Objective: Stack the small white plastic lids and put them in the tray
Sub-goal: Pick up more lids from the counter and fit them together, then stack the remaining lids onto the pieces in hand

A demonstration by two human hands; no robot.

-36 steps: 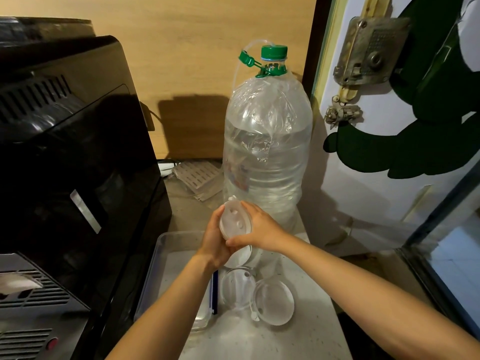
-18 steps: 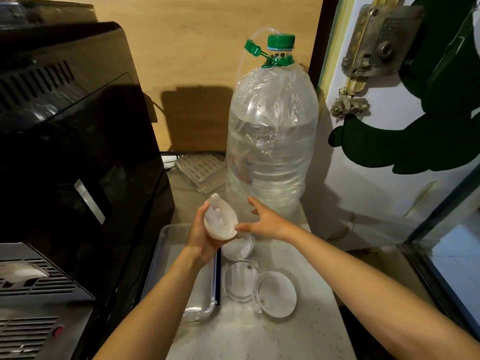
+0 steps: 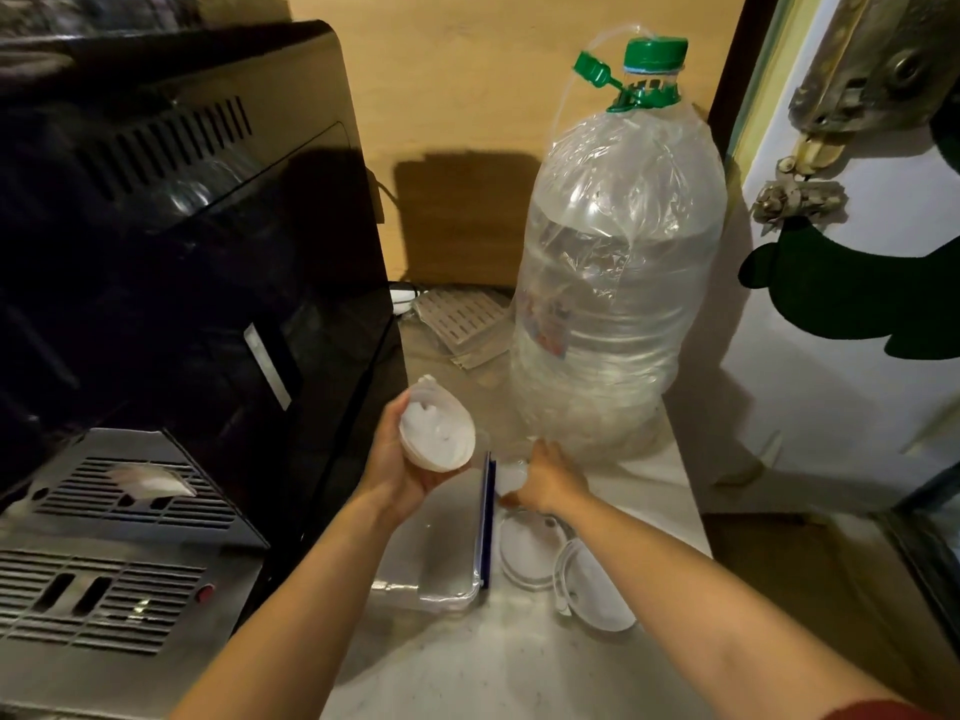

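White plastic lids [image 3: 439, 441] sit nested in a short stack in the left hand [image 3: 400, 465], which is curled around them from below and behind — the stack is tilted, its open face turned up toward the camera, and it is held in the air above the far end of the clear plastic tray [image 3: 441, 579]. That tray lies on the pale counter [image 3: 467, 662] just beside the black coffee machine [image 3: 182, 283], with a dark blue strip along its right edge.

Reaching down to the counter right of the tray, the right hand [image 3: 548, 483] has its fingers laid over another white lid [image 3: 511, 478], which lies close in front of the big water bottle [image 3: 618, 283]. Whether the fingers have actually closed on that lid cannot be told; the hand hides most of it. The two hands are apart, with the tray's blue edge between them.

Two more round lids rest flat on the counter nearer the camera — one [image 3: 527, 550] just beside the tray and partly under the right forearm, the other [image 3: 597, 592] overlapping it to the right. The bottle stands upright with a green cap [image 3: 655, 52] and a thin tube arching from its neck. A ribbed grey piece [image 3: 460, 317] lies behind it against the wooden wall.
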